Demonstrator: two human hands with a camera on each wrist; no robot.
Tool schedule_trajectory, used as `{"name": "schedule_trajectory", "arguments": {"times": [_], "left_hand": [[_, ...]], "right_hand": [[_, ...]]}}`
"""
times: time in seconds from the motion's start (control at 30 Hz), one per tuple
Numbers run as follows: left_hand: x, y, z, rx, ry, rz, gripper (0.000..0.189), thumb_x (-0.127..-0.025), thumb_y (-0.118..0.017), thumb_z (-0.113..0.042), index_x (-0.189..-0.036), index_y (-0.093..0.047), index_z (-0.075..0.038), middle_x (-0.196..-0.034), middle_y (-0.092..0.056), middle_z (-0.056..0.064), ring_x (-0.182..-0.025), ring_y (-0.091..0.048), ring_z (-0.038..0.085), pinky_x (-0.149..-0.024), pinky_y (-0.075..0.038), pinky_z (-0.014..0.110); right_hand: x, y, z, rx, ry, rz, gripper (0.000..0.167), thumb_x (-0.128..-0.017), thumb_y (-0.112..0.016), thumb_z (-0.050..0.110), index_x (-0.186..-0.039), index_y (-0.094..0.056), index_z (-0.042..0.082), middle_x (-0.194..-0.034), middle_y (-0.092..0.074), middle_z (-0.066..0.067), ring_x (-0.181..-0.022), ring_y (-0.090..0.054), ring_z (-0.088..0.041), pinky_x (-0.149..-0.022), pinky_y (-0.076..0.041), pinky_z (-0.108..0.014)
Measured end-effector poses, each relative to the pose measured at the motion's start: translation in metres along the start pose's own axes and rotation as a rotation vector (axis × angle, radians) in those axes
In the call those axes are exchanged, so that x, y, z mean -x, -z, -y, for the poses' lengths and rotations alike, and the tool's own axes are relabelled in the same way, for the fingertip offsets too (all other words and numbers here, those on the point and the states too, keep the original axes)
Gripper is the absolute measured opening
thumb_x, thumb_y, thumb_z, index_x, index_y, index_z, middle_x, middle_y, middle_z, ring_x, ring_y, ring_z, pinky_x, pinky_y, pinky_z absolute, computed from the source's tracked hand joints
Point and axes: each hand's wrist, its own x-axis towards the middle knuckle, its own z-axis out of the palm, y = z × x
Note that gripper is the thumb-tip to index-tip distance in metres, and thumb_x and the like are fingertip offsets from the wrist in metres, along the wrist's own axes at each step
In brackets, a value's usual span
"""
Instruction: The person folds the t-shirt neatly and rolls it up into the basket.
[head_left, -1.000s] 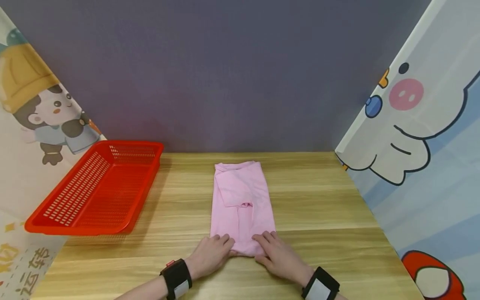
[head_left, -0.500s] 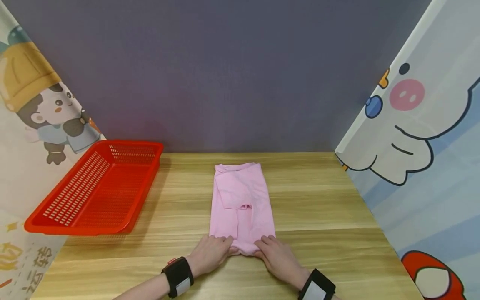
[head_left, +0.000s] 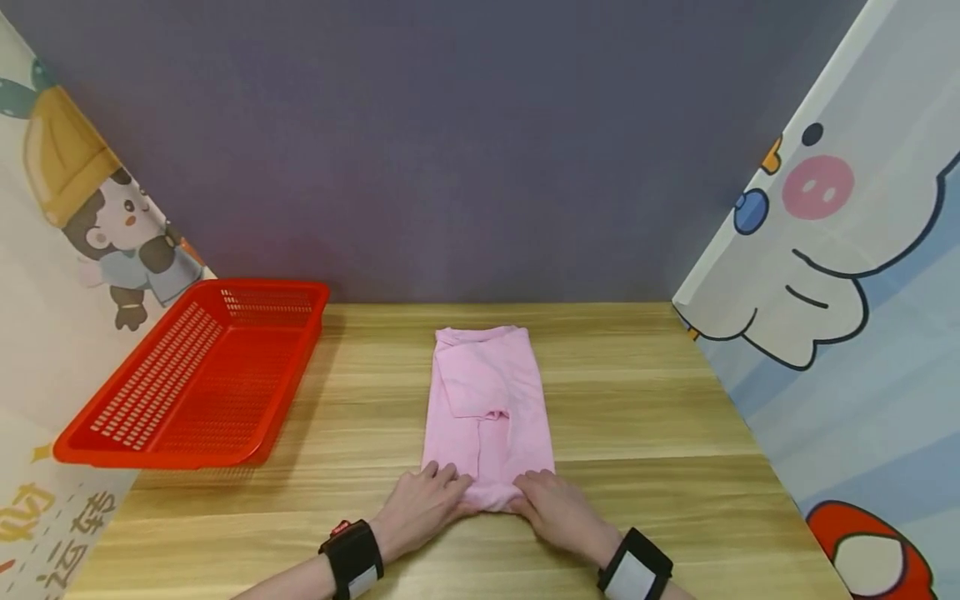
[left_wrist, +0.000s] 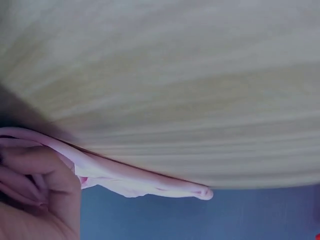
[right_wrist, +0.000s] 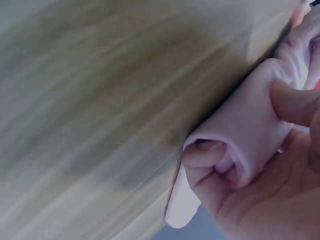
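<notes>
A folded pink shirt is being held against the counter at the lower centre of the frame, with a sleeve being shown laid across its upper half. Its bottom edge is being gripped near both corners: the left corner by the curled left hand, the right by the curled right hand, a stretch of cloth being left between them. Compared with the two earlier head views, little is being altered; the whole scene is being framed slightly differently, while the same edge is being grasped. The folding, it may be judged, is being held at much the same stage.

In the right wrist view, what is being covered from above is being revealed: the edge is being curled into a loop, a finger being tucked inside and the thumb being pressed outside. In the left wrist view, cloth is being bent round the curled fingers, though the thumb's place cannot be told.

Only in the head view is the red basket being shown whole, at middle left; behind, a grey panel is being flanked by cartoon-printed sheets.
</notes>
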Motion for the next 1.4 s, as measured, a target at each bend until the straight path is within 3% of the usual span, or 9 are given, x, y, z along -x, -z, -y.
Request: {"name": "schedule_trajectory", "arguments": {"times": [0.13, 0.2, 0.43, 0.63, 0.87, 1.0, 1.23, 1.4], "left_hand": [[-0.004, 0.000, -0.001, 0.064, 0.048, 0.039, 0.027, -0.101, -0.053, -0.047, -0.093, -0.062, -0.023, -0.079, -0.057, -0.007, -0.066, -0.053, 0.012, -0.042, -0.026, 0.021], [-0.007, 0.001, -0.001, 0.099, 0.073, 0.057, 0.027, -0.102, -0.054, -0.042, -0.087, -0.061, -0.022, -0.077, -0.057, -0.007, -0.064, -0.053, 0.012, -0.043, -0.026, 0.021], [-0.012, 0.001, 0.000, 0.192, 0.121, 0.108, 0.034, -0.105, -0.050, -0.039, -0.079, -0.060, -0.019, -0.068, -0.058, -0.006, -0.055, -0.052, 0.011, -0.043, -0.029, 0.021], [-0.011, 0.003, -0.001, 0.150, 0.128, 0.103, 0.035, -0.105, -0.048, -0.043, -0.086, -0.063, -0.018, -0.070, -0.061, -0.005, -0.058, -0.055, 0.014, -0.043, -0.031, 0.024], [-0.006, 0.003, -0.003, 0.025, 0.052, 0.044, 0.049, -0.093, -0.051, -0.069, -0.102, -0.059, -0.021, -0.084, -0.058, -0.006, -0.072, -0.054, 0.013, -0.043, -0.024, 0.022], [-0.007, 0.002, -0.003, 0.003, 0.032, 0.003, 0.041, -0.097, -0.052, -0.060, -0.095, -0.058, -0.020, -0.082, -0.056, -0.006, -0.069, -0.053, 0.012, -0.043, -0.021, 0.021], [-0.009, 0.000, 0.000, 0.063, 0.048, -0.009, 0.037, -0.100, -0.052, -0.053, -0.084, -0.056, -0.020, -0.078, -0.054, -0.007, -0.066, -0.051, 0.011, -0.043, -0.018, 0.020], [-0.012, 0.002, 0.001, 0.116, 0.077, 0.072, 0.039, -0.102, -0.049, -0.052, -0.082, -0.056, -0.019, -0.077, -0.055, -0.006, -0.067, -0.052, 0.012, -0.043, -0.022, 0.022]], "right_hand": [[0.005, -0.005, 0.004, 0.132, 0.000, -0.067, 0.045, -0.092, -0.067, 0.046, -0.123, -0.061, 0.013, -0.102, -0.058, 0.001, -0.093, -0.054, -0.017, -0.062, -0.047, -0.030], [0.006, -0.009, 0.005, 0.190, 0.001, -0.119, 0.051, -0.089, -0.069, 0.048, -0.126, -0.060, 0.014, -0.104, -0.058, -0.001, -0.095, -0.055, -0.018, -0.061, -0.048, -0.030], [0.005, -0.018, 0.006, 0.255, 0.002, -0.240, 0.024, -0.096, -0.065, 0.038, -0.108, -0.060, 0.018, -0.089, -0.053, 0.002, -0.084, -0.052, -0.015, -0.052, -0.040, -0.025], [0.000, -0.015, 0.004, 0.194, -0.002, -0.177, 0.015, -0.098, -0.062, 0.032, -0.099, -0.061, 0.017, -0.085, -0.051, 0.003, -0.079, -0.050, -0.015, -0.052, -0.039, -0.024], [-0.006, -0.002, -0.001, 0.026, -0.047, 0.002, 0.013, -0.101, -0.057, 0.028, -0.094, -0.059, 0.016, -0.086, -0.052, 0.004, -0.080, -0.047, -0.016, -0.058, -0.038, -0.025], [-0.007, 0.003, 0.000, -0.009, -0.076, 0.053, 0.015, -0.101, -0.057, 0.030, -0.096, -0.060, 0.016, -0.088, -0.053, 0.004, -0.081, -0.047, -0.016, -0.057, -0.038, -0.026], [-0.003, -0.002, 0.003, 0.051, -0.090, -0.017, 0.041, -0.096, -0.065, 0.041, -0.124, -0.059, 0.013, -0.103, -0.059, -0.003, -0.094, -0.057, -0.021, -0.056, -0.047, -0.033], [-0.002, -0.012, 0.002, 0.151, -0.054, -0.111, 0.033, -0.096, -0.064, 0.040, -0.119, -0.060, 0.017, -0.097, -0.058, 0.001, -0.089, -0.054, -0.017, -0.049, -0.037, -0.025]]}}
